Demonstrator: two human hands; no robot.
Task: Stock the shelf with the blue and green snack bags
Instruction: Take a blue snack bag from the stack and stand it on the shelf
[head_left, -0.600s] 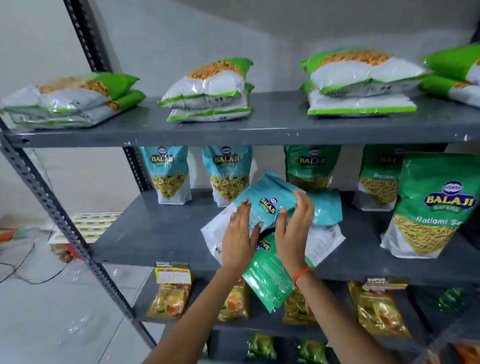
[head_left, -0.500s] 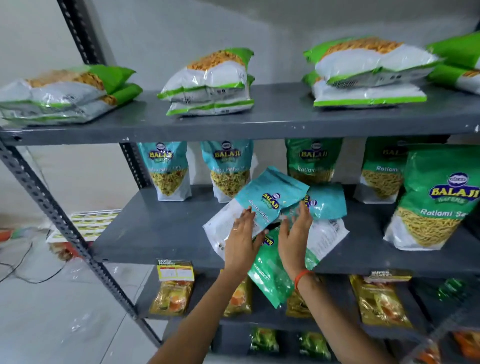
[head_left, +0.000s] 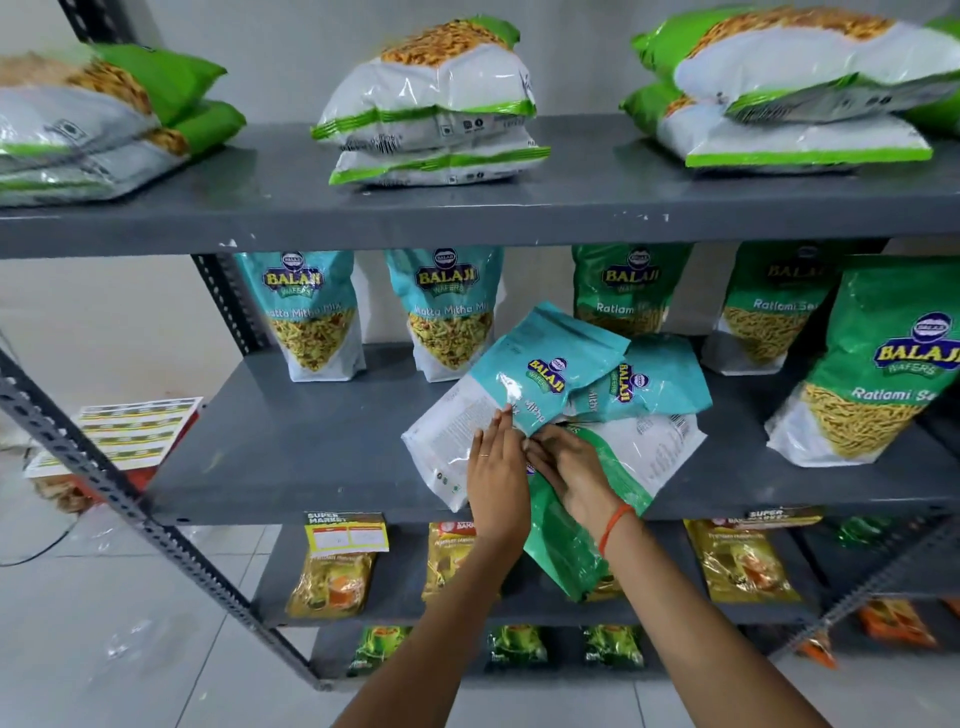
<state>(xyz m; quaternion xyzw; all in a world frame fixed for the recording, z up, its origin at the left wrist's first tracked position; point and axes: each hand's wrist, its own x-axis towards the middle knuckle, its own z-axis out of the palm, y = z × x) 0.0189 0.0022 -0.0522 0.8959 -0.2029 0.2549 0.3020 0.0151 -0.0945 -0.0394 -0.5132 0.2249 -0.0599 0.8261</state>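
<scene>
At the left of the middle shelf (head_left: 311, 447), two blue snack bags (head_left: 304, 317) stand upright against the back wall, side by side and facing out. In the centre of the frame a loose heap lies at the shelf's front edge: a top blue bag (head_left: 524, 384) tilted over a second blue bag (head_left: 660, 384), with a green bag (head_left: 582, 525) beneath them drooping past the edge. The left hand (head_left: 496, 478) lies flat on the top blue bag's white lower half, fingers straight and together, pressing rather than gripping. Just beside it, the right hand (head_left: 576, 473) curls its fingers at the seam where blue and green overlap; whether it has actually pinched a bag I cannot tell. To separate the heap cleanly, it seems best to steady the pile with the flat hand, lift one bag by its top edge, and watch that the overhanging green bag does not slide off. At the right, upright green bags (head_left: 872, 364) already stand in a row.
</scene>
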